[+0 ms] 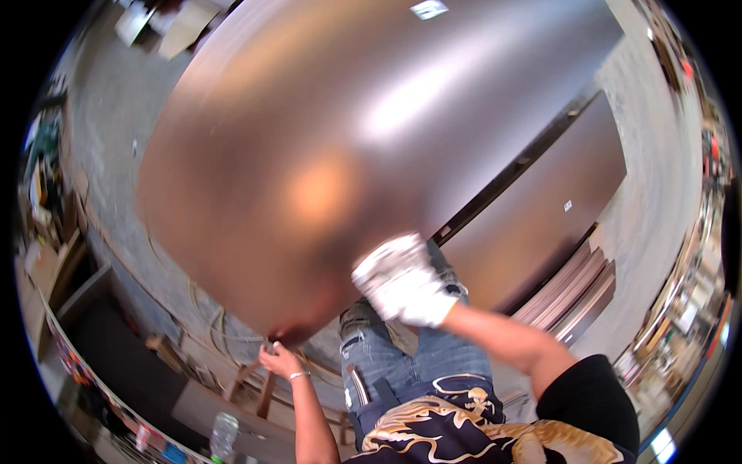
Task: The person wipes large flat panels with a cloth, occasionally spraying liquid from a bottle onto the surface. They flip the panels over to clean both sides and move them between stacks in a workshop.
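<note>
A large glossy brown sheet [255, 147] fills the middle of the head view, its surface reflecting bright and orange light. At its near left corner is my bare left hand [282, 361], a bracelet on the wrist, its fingers closed on the corner edge. My right hand [403, 284] wears a whitish, stained glove and lies over the sheet's near edge, in front of my legs. Motion smears that glove, so its fingers cannot be made out. A small white label [429, 9] sits at the sheet's far side.
To the right lies a second brown panel [541, 205] with a small label, beside a stack of brown strips [568, 290]. A clear plastic bottle [224, 435] stands at the lower left near a dark bench surface [124, 359]. Shelves with clutter [672, 309] line the right side.
</note>
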`<state>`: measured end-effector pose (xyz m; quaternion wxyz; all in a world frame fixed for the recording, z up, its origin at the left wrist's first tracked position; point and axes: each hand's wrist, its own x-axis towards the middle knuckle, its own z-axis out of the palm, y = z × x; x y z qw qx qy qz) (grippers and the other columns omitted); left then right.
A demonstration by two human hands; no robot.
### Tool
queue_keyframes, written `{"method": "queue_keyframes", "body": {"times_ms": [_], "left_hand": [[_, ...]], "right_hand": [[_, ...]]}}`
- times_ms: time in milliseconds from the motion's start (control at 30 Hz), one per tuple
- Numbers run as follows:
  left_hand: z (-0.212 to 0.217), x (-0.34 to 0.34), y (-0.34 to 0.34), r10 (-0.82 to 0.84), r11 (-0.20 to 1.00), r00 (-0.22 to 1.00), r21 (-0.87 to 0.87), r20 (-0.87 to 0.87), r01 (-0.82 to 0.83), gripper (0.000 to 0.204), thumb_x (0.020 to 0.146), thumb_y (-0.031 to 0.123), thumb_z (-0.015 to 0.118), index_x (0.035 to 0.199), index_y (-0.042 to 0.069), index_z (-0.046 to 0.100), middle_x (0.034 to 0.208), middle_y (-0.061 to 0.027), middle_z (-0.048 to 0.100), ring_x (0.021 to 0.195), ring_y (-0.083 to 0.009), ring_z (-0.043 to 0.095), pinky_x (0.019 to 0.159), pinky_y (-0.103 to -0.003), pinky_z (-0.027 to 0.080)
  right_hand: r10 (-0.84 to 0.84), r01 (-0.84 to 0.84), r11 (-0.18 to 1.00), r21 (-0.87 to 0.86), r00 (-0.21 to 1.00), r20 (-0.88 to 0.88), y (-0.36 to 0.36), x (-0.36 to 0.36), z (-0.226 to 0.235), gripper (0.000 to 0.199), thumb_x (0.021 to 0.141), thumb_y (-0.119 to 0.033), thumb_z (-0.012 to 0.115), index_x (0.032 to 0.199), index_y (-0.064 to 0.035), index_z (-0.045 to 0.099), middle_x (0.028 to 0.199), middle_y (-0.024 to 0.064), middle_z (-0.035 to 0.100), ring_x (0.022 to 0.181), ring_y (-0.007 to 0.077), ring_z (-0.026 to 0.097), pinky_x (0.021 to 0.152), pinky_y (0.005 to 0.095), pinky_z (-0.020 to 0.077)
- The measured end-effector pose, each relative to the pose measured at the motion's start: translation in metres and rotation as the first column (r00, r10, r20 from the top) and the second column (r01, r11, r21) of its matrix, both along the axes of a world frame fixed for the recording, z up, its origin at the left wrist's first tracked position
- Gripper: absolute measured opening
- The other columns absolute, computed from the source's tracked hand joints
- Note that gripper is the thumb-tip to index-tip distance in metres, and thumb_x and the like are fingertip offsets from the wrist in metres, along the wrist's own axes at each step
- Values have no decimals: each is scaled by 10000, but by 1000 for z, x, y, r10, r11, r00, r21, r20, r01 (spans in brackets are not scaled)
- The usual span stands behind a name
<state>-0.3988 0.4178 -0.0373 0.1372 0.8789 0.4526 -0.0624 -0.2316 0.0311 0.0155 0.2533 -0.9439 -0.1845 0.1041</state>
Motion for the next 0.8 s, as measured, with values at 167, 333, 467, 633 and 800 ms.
{"method": "queue_keyframes", "body": {"times_ms": [167, 333, 467, 633, 800], "left_hand": [[40, 191, -122, -569, 785, 764, -75, 305, 615, 512, 962, 128, 588, 1446, -2, 486, 1532, -222, 429, 1421, -379, 387, 1173, -488, 304], [35, 399, -274, -904, 318, 264, 115, 337, 941, 457, 989, 107, 567, 1432, 9, 508, 1555, -209, 422, 1424, -393, 395, 1173, -472, 330], [27, 517, -451, -971, 8, -46, 222, 236, 975, 530, 969, 164, 578, 1484, 89, 477, 1586, -182, 393, 1478, -372, 333, 1208, -467, 286], [19, 594, -663, -964, -191, -202, 79, 174, 979, 599, 1036, 335, 486, 1578, 123, 345, 1666, -195, 231, 1559, -360, 150, 1260, -491, 122], [7, 616, -697, -995, -77, -89, 261, 34, 962, 684, 1019, 409, 453, 1610, 121, 263, 1677, -217, 179, 1570, -372, 93, 1253, -554, 46]], "right_hand": [[-199, 159, 842, 515, 980, 24, 48, 6, 24, 164, 780, -216, 601, 923, -154, 651, 973, 90, 669, 961, 318, 658, 913, 484, 495], [-404, 414, 908, -63, 905, 130, -127, 85, 20, 332, 797, -286, 591, 1102, -154, 587, 1089, 111, 628, 1078, 328, 592, 924, 520, 434], [-507, 595, 771, -227, 790, 345, -335, 149, -34, 703, 916, -356, 555, 1563, -189, 337, 1565, 113, 407, 1472, 420, 286, 1217, 593, 161], [-757, 856, 492, -157, 510, 408, -550, 258, -41, 628, 1005, -387, 441, 1601, -231, 319, 1651, 100, 318, 1533, 406, 200, 1271, 480, 150], [-740, 730, 672, 127, 670, 64, -396, 203, -30, 572, 987, -297, 502, 1534, -151, 420, 1597, 205, 350, 1510, 429, 233, 1245, 591, 129]]}}
